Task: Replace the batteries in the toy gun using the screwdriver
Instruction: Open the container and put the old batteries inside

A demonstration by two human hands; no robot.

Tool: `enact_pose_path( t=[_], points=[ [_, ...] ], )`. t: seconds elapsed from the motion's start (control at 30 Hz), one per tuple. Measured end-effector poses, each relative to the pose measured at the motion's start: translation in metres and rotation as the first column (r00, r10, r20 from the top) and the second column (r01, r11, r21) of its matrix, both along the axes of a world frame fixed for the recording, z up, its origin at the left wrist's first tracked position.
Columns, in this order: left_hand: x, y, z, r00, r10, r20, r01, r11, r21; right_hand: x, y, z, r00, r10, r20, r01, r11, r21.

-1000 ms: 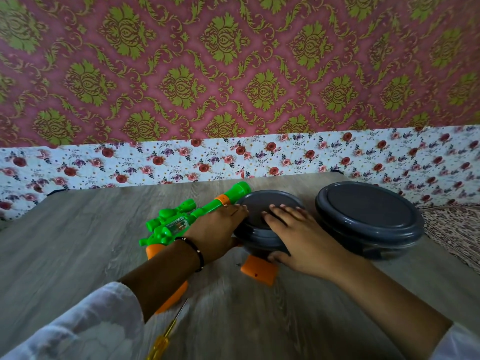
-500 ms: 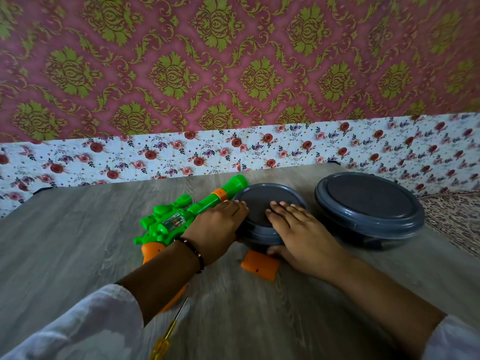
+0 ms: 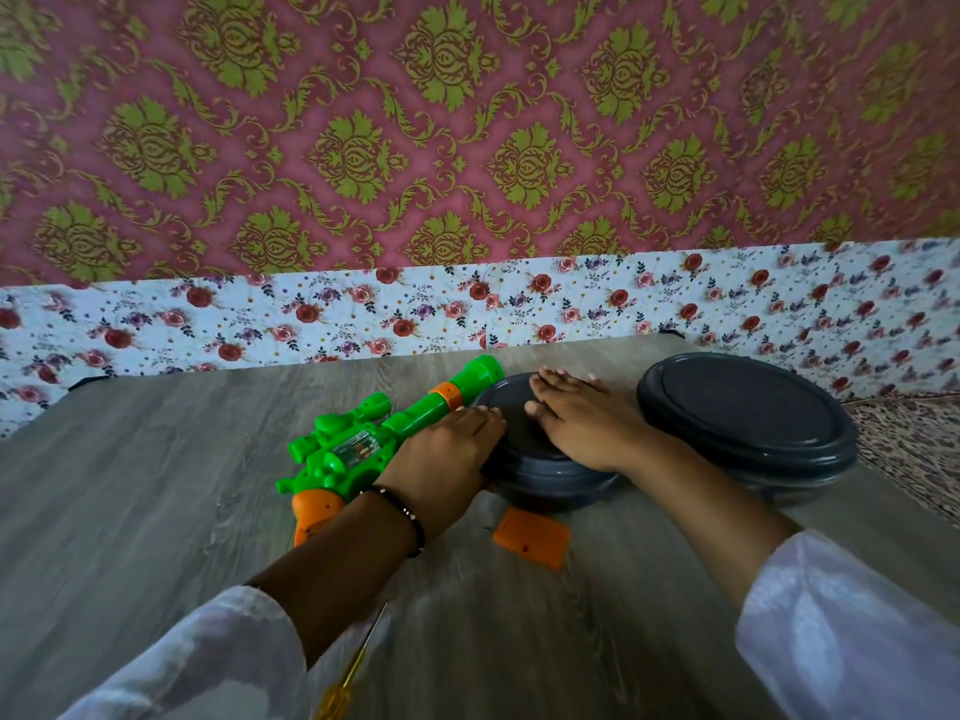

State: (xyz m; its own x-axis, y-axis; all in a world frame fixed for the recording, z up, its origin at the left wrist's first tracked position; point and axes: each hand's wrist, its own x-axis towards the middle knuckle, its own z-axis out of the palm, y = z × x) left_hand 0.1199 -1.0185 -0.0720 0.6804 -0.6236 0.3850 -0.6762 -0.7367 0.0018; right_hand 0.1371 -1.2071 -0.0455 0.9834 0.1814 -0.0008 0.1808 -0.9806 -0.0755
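Observation:
The green and orange toy gun [image 3: 363,449] lies on the wooden table, its barrel pointing to the back right. Its orange battery cover [image 3: 530,535] lies loose in front of a small grey lidded container [image 3: 550,480]. My left hand [image 3: 441,459] clasps the container's left rim, fingers over the lid edge, and partly hides the gun. My right hand [image 3: 582,423] lies flat on the lid, fingers straight and reaching its far edge. The yellow-handled screwdriver [image 3: 345,678] lies near the front edge beside my left sleeve. No batteries show.
A larger grey lidded container [image 3: 748,423] stands to the right of the small one. Flowered and patterned wall coverings rise behind the table's far edge. A patterned cloth [image 3: 914,439] lies off the table's right side.
My right hand has slid farther across the small container's lid toward its far edge. My left hand stays at the left rim. The view has shifted slightly.

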Motion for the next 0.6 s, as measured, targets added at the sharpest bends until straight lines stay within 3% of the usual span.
enact_pose_path(
  t=[0.27,0.37,0.5,0.6],
  points=[
    [-0.002,-0.002,0.001,0.998,0.003,-0.063,-0.005,0.999,-0.034,0.001,-0.001,-0.001,1.000,-0.001,0.024,0.001,1.000,0.015],
    [-0.005,-0.004,0.002,0.994,0.056,-0.094,-0.053,0.998,0.034,-0.004,-0.002,0.000,0.998,0.002,0.056,-0.007,0.996,0.085],
    [-0.012,-0.003,0.010,0.985,0.086,-0.147,-0.070,0.991,0.113,-0.020,-0.006,0.000,0.974,-0.074,0.212,-0.004,0.938,0.346],
    [-0.031,0.002,0.015,0.972,0.144,-0.184,-0.127,0.987,0.099,-0.038,-0.019,-0.003,0.938,-0.073,0.339,-0.029,0.958,0.287]
  ],
)
